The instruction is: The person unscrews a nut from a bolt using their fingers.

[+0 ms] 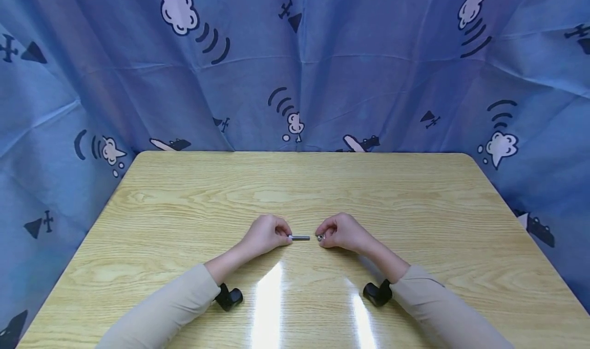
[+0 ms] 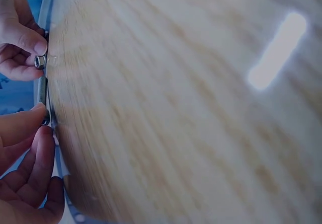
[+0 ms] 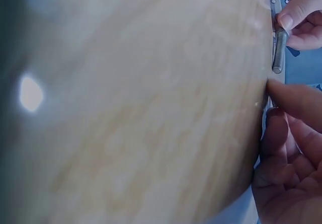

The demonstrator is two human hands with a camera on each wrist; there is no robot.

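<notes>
My left hand [image 1: 267,233] pinches a metal bolt [image 1: 301,238] by its head end, the threaded shank lying sideways and pointing right. Across a small gap, my right hand [image 1: 343,232] pinches a metal nut [image 1: 321,238] between thumb and fingers. In the left wrist view the nut [image 2: 39,61] shows its hole turned toward the free end of the bolt [image 2: 43,90]. The right wrist view shows the bolt's threaded shank [image 3: 279,53] plainly, while the nut is mostly hidden by the right fingers [image 3: 297,100]. Bolt and nut are apart, roughly in line.
Both hands are over a light wood-grain table [image 1: 198,185]. A blue patterned curtain [image 1: 258,72] hangs behind it and at the sides. Black wrist cameras [image 1: 229,297] are strapped at both cuffs. Bright light streaks reflect off the tabletop near the front.
</notes>
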